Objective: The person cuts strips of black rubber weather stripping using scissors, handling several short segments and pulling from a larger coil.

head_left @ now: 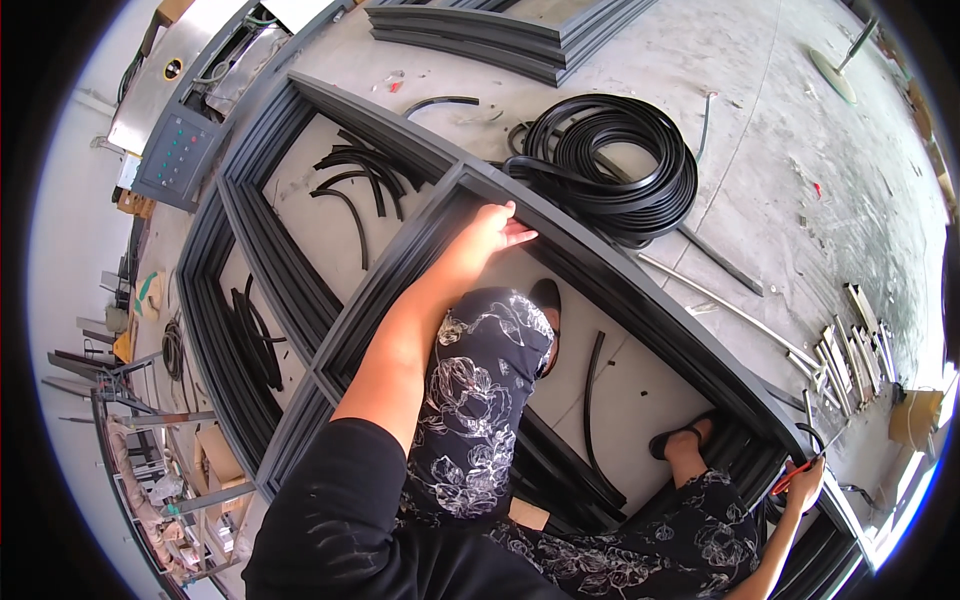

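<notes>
A large dark-grey metal frame [345, 268] with several openings lies in front of me, on top of similar frames. My left hand [503, 229] reaches into a corner of the nearest opening, its thumb and fingers stretched apart against the inner side of the rail. A black strip [650, 318] runs along the inside of that long rail. At the far right end, my right hand [803, 486] is closed on a red-handled hand tool [787, 477]; its working end is hard to make out. A short black loop of strip [812, 433] curves up beside this hand.
A big coil of black rubber strip [610, 165] lies beyond the frame. Cut strip pieces [368, 172] are scattered inside the openings. More stacked frames [500, 45] lie at the back, metal offcuts [850, 350] at the right, a control panel [178, 158] at the left. My feet stand inside the opening.
</notes>
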A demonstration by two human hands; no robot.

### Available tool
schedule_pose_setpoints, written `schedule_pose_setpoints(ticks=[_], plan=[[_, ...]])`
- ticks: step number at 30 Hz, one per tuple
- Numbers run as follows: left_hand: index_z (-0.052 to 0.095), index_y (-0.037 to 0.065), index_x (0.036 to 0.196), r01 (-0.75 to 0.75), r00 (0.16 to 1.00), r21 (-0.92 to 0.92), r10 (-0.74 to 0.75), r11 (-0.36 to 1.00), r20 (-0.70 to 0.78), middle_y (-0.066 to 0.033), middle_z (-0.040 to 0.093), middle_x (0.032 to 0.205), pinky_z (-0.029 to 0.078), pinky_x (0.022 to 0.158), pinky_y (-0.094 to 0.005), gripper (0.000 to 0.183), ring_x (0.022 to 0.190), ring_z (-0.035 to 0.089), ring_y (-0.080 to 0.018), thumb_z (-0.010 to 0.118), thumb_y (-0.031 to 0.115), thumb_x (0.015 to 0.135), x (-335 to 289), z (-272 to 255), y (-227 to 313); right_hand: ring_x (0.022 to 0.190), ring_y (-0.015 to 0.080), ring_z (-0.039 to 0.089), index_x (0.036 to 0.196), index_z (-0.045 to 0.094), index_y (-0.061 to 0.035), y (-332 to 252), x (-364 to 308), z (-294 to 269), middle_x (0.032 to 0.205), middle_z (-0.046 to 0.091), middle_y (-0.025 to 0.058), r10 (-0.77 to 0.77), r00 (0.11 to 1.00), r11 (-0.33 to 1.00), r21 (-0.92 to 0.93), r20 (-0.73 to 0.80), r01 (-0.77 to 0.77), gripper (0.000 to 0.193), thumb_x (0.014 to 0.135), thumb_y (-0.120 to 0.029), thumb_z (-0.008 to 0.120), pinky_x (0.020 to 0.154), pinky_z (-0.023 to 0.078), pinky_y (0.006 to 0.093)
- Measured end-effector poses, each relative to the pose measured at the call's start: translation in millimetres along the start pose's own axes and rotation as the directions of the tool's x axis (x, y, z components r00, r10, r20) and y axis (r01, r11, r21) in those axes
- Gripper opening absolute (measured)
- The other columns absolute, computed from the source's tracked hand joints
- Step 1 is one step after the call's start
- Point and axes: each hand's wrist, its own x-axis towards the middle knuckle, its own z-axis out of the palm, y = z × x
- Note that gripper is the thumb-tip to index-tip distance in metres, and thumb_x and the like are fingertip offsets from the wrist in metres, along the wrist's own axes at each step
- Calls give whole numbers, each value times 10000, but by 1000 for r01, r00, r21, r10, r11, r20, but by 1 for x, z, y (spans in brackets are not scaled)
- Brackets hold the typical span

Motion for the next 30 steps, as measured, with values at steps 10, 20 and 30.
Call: schedule_pose_setpoints(ticks=[10, 20, 30], plan=[[454, 70, 1073, -122, 975, -89, 136, 988, 175, -124, 566, 1062, 480, 914, -521, 177, 1015, 576, -307, 431, 217, 977, -31, -5, -12, 927, 374, 578, 1099, 519, -7, 3, 0, 1, 975, 614, 184, 17, 999, 999, -31, 44, -16, 594, 605, -161, 812, 797, 447, 427], [464, 95, 1039, -120, 965, -127, 145, 985, 217, -101, 549, 1084, 476, 921, -518, 139, 1021, 567, -275, 452, 215, 970, -29, -12, -12, 968, 382, 576, 1167, 510, 1, -5, -2, -2, 1014, 619, 198, 14, 999, 998, -65, 46, -11, 669, 597, -166, 817, 829, 449, 420], [477, 110, 1020, -90, 964, -161, 126, 983, 232, -86, 568, 1037, 454, 946, -532, 103, 1020, 563, -269, 465, 196, 964, -21, -19, -15, 928, 377, 588, 1162, 512, -3, 14, 1, 9, 986, 618, 196, 1, 999, 999, -51, 35, 1, 653, 604, -174, 805, 788, 458, 420]])
